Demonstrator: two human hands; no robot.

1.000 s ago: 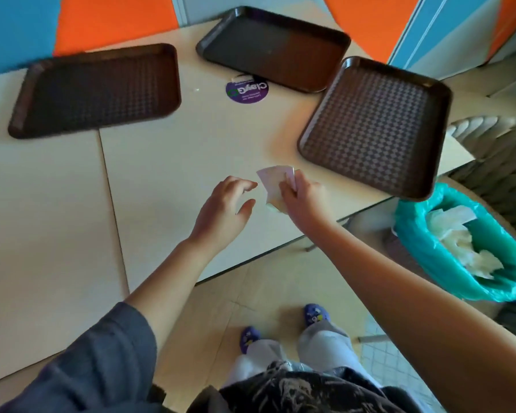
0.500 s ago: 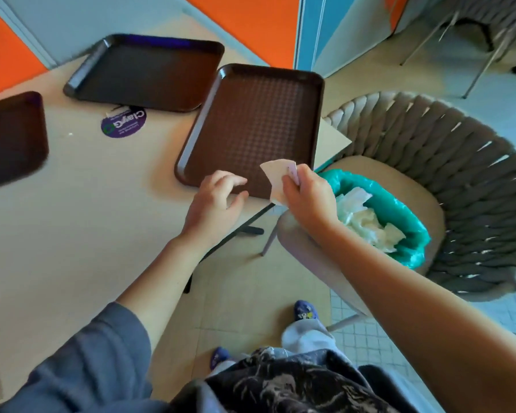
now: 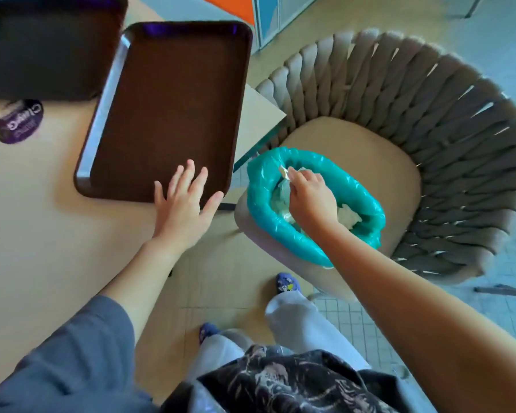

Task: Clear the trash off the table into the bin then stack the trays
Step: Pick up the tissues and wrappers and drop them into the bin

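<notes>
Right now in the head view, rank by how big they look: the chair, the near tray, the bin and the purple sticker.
1. chair
2. near tray
3. bin, though the right hand hides part of it
4. purple sticker

This is apparent size only; the wide lens distorts it.

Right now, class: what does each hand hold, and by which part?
The right hand pinches a crumpled paper scrap by its edge, over the bin. The left hand, fingers spread, holds nothing.
</notes>
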